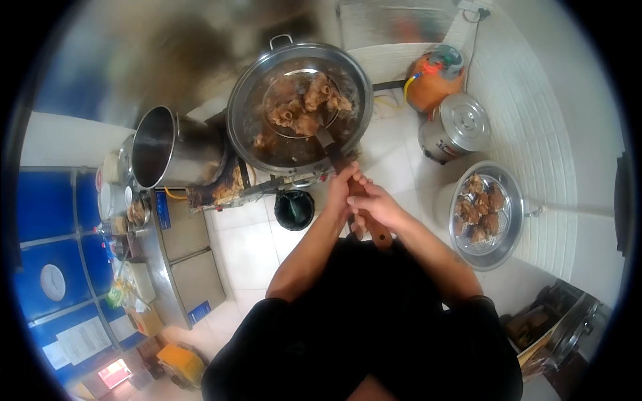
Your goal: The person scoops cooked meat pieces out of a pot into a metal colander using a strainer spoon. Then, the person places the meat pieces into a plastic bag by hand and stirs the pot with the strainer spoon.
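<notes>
Left hand (346,186) and right hand (376,205) both grip the strainer ladle (325,138); keeping it level in the wide metal pot (366,100), far centre, should stop meat chunks (317,97) sliding off.

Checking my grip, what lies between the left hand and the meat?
In the head view, the strainer handle lies between the left hand and the meat, crossing the pan rim.

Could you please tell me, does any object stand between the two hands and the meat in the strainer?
Nothing visible blocks the way: from the left hand and right hand, only the wooden handle runs over the pot's rim toward the meat.
</notes>
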